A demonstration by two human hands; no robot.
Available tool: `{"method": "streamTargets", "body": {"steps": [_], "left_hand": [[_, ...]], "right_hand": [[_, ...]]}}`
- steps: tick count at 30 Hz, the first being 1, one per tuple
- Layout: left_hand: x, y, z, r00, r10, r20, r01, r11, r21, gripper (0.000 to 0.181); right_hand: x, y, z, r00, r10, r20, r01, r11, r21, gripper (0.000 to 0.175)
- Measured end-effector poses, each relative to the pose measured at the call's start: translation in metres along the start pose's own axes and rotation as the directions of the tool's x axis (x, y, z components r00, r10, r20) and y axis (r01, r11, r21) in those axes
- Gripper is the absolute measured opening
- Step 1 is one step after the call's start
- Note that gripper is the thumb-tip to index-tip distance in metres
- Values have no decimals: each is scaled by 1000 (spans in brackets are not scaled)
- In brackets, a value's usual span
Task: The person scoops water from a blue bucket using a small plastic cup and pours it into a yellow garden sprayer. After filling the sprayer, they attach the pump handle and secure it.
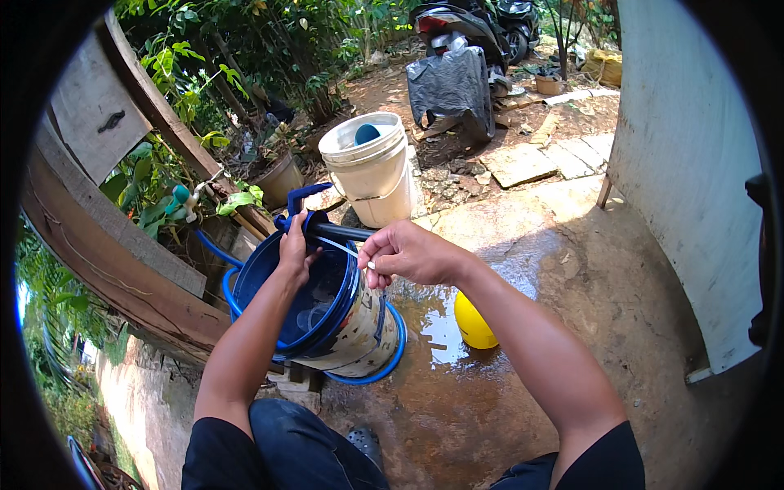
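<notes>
My left hand (296, 254) grips a blue plastic pump head (309, 214) with a black tube (343, 232), held over the mouth of a large bucket. That bucket, blue inside with a stained pale outside (361, 343), has a blue hose around it. My right hand (392, 256) pinches the end of a thin whitish strip or cord (337, 245) that runs to the pump head, just under the black tube. The exact kind of blue fitting is hard to tell.
Behind stands a white bucket (373, 177) with a blue item inside. A yellow rounded object (474, 321) sits on the wet concrete at the right. A tap (190, 205) with a blue hose is at the left, beside wooden boards. A pale panel (686, 153) stands at the right; a motorbike (459, 30) is farther back.
</notes>
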State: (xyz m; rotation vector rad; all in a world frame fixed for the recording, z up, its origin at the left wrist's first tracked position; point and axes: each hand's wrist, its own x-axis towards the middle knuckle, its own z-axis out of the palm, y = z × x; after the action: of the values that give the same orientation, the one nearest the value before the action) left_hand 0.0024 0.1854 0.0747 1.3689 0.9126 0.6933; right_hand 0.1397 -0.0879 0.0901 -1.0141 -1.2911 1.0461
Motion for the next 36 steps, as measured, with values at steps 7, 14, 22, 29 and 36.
{"method": "streamTargets", "body": {"steps": [7, 14, 22, 29, 36], "left_hand": [[-4, 0, 3, 999, 31, -9, -31, 1000, -3, 44], [-4, 0, 2, 999, 32, -4, -32, 999, -12, 44], [0, 14, -5, 992, 76, -101, -72, 997, 38, 42], [10, 53, -47, 932, 194, -307, -217, 975, -43, 44], [-14, 60, -13, 915, 310, -260, -306, 950, 56, 56]], "right_hand": [[0, 3, -4, 1000, 18, 22, -19, 999, 47, 17], [-1, 3, -3, 1000, -3, 11, 3, 999, 49, 16], [-3, 10, -6, 998, 49, 26, -50, 999, 13, 28], [-1, 17, -2, 992, 26, -123, -43, 990, -137, 39], [13, 18, 8, 968, 33, -248, -95, 966, -242, 32]]}}
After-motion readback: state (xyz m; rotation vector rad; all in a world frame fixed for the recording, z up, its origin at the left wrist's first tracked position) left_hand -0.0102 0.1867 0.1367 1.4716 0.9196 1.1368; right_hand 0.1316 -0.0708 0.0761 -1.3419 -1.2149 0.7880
